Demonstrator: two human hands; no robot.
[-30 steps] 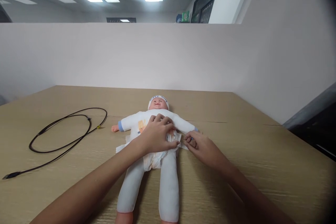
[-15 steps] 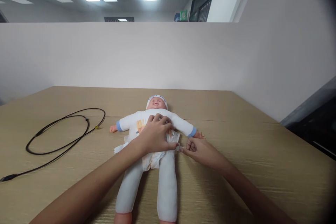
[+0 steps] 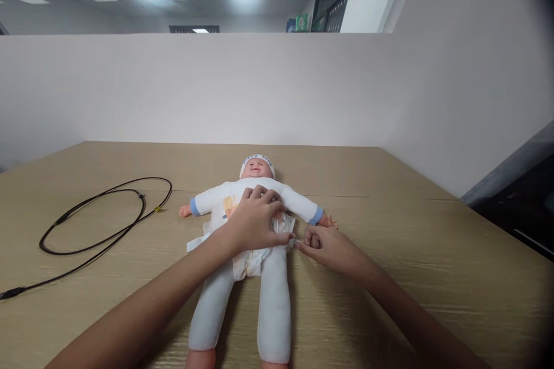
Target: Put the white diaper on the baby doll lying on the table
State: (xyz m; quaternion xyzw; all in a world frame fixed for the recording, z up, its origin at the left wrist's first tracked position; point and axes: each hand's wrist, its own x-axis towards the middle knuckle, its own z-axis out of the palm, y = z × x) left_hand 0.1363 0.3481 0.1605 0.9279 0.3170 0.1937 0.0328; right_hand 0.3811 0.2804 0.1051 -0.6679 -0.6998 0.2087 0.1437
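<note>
Here, left hand (image 3: 258, 219), spread, part-hides cloth doll (image 3: 273, 305) and crinkled diaper (image 3: 249, 264); right hand (image 3: 324, 246) pinches its tab; looped cable (image 3: 137, 221), nine o'clock.

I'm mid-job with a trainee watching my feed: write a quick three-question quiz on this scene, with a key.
1. Which hand lies spread over the belly of the doll?
2. True or false: the black cable lies on the table without touching the doll.
3. The fingertips of the right hand are nearest to:
A) the doll's headband
B) the side edge of the diaper
C) the cable's plug

Key:
1: the left hand.
2: true.
3: B.
</note>
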